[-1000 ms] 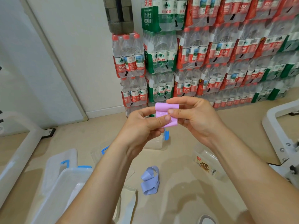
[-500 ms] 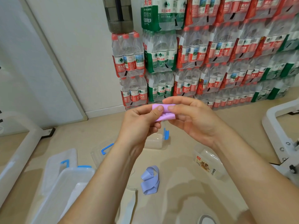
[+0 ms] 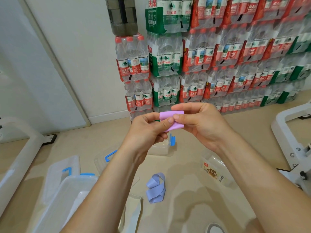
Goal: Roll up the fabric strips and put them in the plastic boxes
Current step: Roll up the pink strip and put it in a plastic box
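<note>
A pink fabric strip (image 3: pixel 170 115), partly rolled, is held up in front of me between both hands. My left hand (image 3: pixel 148 130) pinches its left end with thumb and fingers. My right hand (image 3: pixel 202 125) pinches its right side, thumb on top. A loosely looped lavender strip (image 3: pixel 155 187) lies on the floor below. A small clear plastic box with a blue clip (image 3: pixel 164 147) stands on the floor behind my left hand. A large clear plastic box (image 3: pixel 70 190) with a blue latch sits at lower left, partly hidden by my left forearm.
Stacked packs of water bottles (image 3: pixel 202 64) fill the back wall. A clear lid with a blue handle (image 3: pixel 64 169) lies at left. A labelled clear container (image 3: pixel 213 172) lies at right. White metal frames (image 3: pixel 289 140) stand at both sides.
The pink strip has been rolled further between my fingers; both hands stay raised in almost the same place, and more of the roll shows now than half a second ago.
</note>
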The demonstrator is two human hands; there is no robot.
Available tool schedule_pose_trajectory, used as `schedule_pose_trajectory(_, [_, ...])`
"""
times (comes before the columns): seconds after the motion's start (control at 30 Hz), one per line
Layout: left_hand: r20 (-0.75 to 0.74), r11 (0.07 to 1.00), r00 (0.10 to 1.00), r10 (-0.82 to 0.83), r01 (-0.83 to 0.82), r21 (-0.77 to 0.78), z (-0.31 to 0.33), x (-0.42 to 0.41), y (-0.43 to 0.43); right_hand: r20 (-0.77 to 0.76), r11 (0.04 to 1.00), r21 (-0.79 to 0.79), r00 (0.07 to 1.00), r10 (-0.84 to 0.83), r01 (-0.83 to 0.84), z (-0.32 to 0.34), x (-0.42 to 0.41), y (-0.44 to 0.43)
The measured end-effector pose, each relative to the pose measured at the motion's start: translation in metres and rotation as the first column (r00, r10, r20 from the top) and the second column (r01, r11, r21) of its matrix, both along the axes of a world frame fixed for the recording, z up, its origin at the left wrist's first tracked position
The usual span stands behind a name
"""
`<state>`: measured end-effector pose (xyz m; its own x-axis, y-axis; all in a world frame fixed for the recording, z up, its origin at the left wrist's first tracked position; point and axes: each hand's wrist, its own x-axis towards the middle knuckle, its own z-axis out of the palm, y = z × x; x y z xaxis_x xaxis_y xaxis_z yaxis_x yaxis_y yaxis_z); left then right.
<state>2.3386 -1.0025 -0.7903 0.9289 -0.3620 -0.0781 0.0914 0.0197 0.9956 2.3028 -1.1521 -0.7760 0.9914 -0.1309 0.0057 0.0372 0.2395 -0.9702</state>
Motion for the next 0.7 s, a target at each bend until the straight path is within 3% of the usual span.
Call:
schedule_pose_trajectory(0.2, [0.06,0.999,0.997,0.039,-0.038,-0.018,0.0015,-0.0029,-0.0017,0.022,0.995,-0.099,1.0,0.012,-0.01,0.0015,-0.001,-0.0014])
schedule_pose_trajectory(0.4, [0.129,0.981,0.976,0.175,-0.161,-0.111,0.0021,-0.003,-0.0048,-0.022,0.999,0.038,1.0,0.02,-0.019,0.0006,-0.0027,0.005])
schedule_pose_trajectory(0.57, [0.114,0.956,0.962,0.246,-0.222,-0.191,0.0026,-0.0014,-0.0022,-0.038,0.999,-0.033,0.999,0.017,-0.018,0.0014,-0.0052,0.0032])
schedule_pose_trajectory(0.7, [0.132,0.959,0.963,0.234,-0.207,-0.193,0.0024,-0.0027,-0.0038,-0.065,0.999,0.038,0.997,0.029,-0.026,0.0007,-0.0052,0.0051])
